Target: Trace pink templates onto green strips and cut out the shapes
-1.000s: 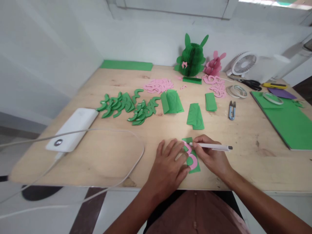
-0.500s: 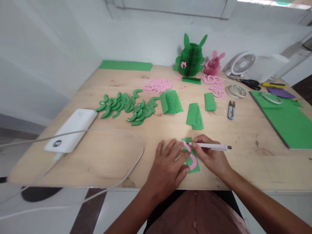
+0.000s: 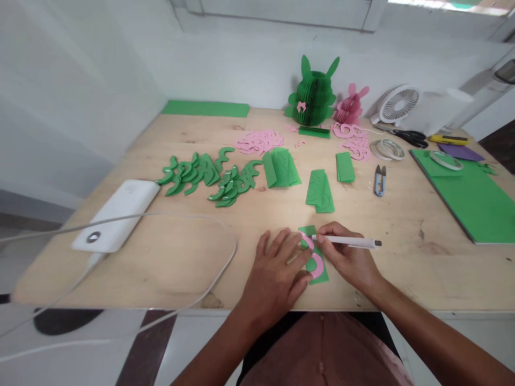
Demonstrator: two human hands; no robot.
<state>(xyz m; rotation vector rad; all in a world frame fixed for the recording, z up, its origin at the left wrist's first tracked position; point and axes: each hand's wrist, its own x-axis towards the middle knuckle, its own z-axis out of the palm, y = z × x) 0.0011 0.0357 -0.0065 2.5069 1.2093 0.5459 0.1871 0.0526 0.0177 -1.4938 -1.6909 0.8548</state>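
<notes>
My left hand (image 3: 277, 268) lies flat with its fingers spread, its fingertips pressing a curved pink paper piece (image 3: 317, 266) onto a green paper strip (image 3: 319, 278). In my right hand (image 3: 352, 260) is a white pen (image 3: 350, 241), gripped near its tip. That tip meets the edge of the upper pink part on the strip. Just beyond the strip lie green paper pieces with drawn curves (image 3: 321, 191). How far the pink piece runs under my left fingers is hidden.
Cut green curves (image 3: 233, 187) and pink cutouts (image 3: 259, 141) lie in piles farther back. Blue thread snips (image 3: 380, 180), tape rolls (image 3: 387, 149) and black scissors (image 3: 410, 138) are at the right. A white power bank (image 3: 118, 214) with a trailing cable (image 3: 223, 268) occupies the left.
The whole view has shifted very slightly. Both hands, the pen and the paper hold nearly the same places.
</notes>
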